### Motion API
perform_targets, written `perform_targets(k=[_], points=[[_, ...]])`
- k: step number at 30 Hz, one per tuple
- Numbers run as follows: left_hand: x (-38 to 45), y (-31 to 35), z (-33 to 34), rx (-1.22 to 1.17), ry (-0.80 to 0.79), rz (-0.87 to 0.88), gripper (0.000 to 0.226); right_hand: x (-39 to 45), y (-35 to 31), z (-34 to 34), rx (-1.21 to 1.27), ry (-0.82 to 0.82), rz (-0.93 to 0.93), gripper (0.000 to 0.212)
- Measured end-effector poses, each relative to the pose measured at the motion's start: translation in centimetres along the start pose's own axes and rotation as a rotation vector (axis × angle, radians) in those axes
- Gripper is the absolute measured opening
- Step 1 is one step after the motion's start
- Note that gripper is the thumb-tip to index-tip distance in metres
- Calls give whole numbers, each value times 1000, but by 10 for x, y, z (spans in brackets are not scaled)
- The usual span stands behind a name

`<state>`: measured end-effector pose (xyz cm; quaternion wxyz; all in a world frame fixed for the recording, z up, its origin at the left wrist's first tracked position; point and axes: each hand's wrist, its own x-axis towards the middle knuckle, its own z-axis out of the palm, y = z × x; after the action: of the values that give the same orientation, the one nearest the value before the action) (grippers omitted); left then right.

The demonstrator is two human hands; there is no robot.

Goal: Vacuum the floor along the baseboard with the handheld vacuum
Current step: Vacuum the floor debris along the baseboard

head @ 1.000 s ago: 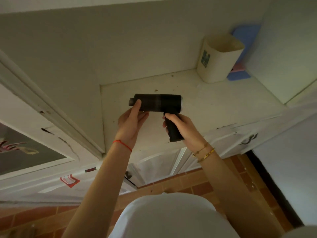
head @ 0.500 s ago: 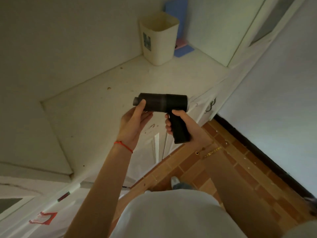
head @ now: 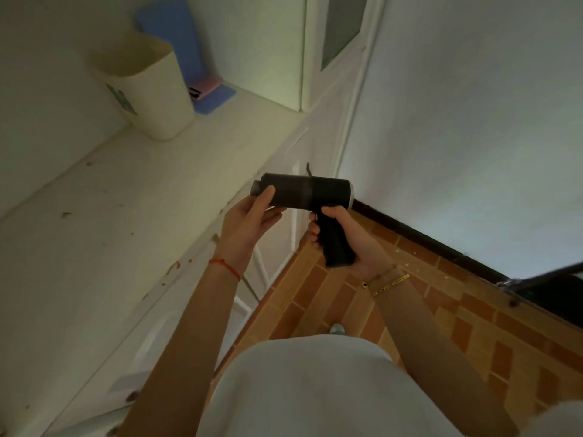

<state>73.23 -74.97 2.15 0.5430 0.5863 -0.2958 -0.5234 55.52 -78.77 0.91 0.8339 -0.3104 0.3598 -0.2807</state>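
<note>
A black handheld vacuum (head: pixel 307 193) with a barrel body and pistol grip is held at chest height in the middle of the view. My right hand (head: pixel 350 241) is wrapped around its grip. My left hand (head: pixel 249 222) cups the nozzle end of the barrel, thumb on top. Below and to the right runs a dark baseboard (head: pixel 419 238) at the foot of the pale wall, meeting the orange brick-pattern tile floor (head: pixel 441 310).
A white counter (head: pixel 110 231) with cabinet doors below fills the left. A cream bin (head: pixel 148 89) and blue and pink items (head: pixel 208 93) stand at its far end. A dark metal piece (head: pixel 542 279) juts in at the right by the baseboard.
My view has swung right: the counter and bin slid left, the wall, baseboard and tile floor came in. Both hands kept their hold on the vacuum.
</note>
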Motion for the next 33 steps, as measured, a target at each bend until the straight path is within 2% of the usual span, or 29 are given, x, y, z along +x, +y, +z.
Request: perform_targets(k=[3,9,15,19,30,33], points=[[14,-2,45,-25,-46,-6,28,-10,-22,-37,22,23,-23,16],[40,-9,126,-27,-110,-26,36,-26,-63,-111,50,66,-45,17],[63,-11,186,-32,-174,-57,27,-33,-91,-162,89,98,-65,17],[82,-9,213,-15,-198,-72,19,-28,-104,-188,162,100,-71,18],[166,1,253,37,-258,-82,19,19,-145,-228,282,132,-105,21],[195,7,260,56,-314,-82,26,37,-161,-235,277,160,-120,20]])
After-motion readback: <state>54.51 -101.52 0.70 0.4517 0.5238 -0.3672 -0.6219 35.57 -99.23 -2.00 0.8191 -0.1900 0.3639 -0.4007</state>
